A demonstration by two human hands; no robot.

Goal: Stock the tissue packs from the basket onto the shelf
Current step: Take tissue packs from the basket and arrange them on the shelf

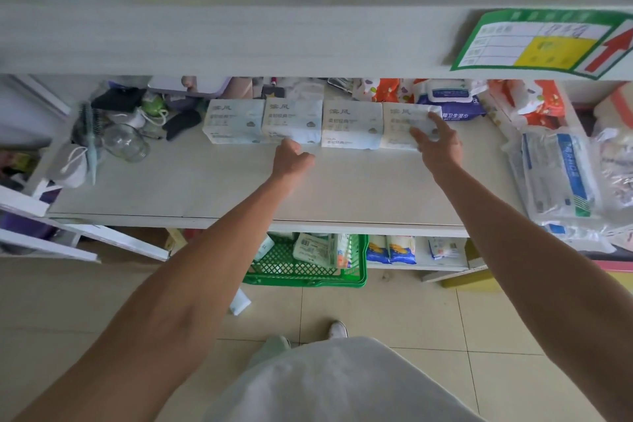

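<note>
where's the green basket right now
Head view, centre: the green basket sits on the floor, partly under the shelf, just left of the blue packs.

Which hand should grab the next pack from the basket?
Probably left. The left hand sits above the basket, touching the second pack; the right hand is farther right, on the end pack.
</note>
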